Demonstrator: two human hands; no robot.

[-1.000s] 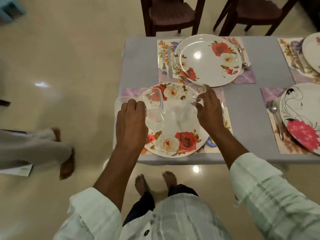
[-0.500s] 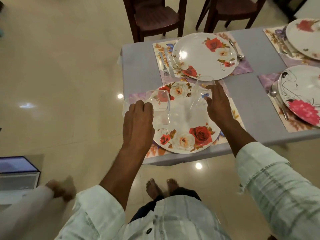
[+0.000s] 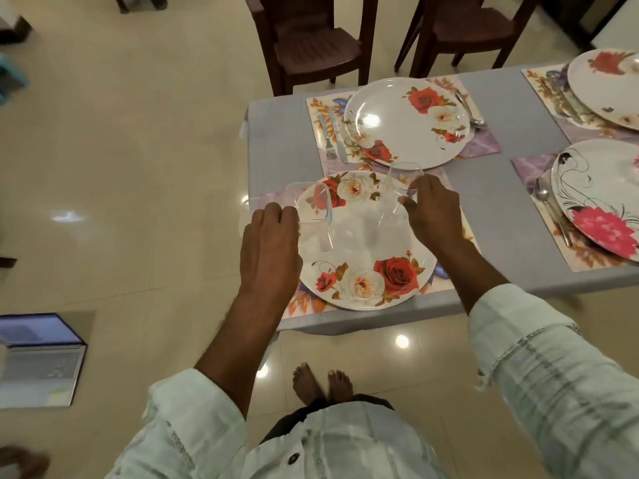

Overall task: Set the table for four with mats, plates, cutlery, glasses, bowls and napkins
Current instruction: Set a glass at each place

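A person in a pale checked shirt reaches both arms over the near end of a grey-clothed table, palms down. The left hand is closed around clear drinking glasses, apparently two held together, at the left rim of a round white rose-printed plate; the right hand pinches another clear glass by its side above the plate's far edge. The glossy plate lies on a floral placemat. Beyond it, a second rose plate sits on its own mat with a steel fork and knife just left. Two dark brown chairs stand at the far side.
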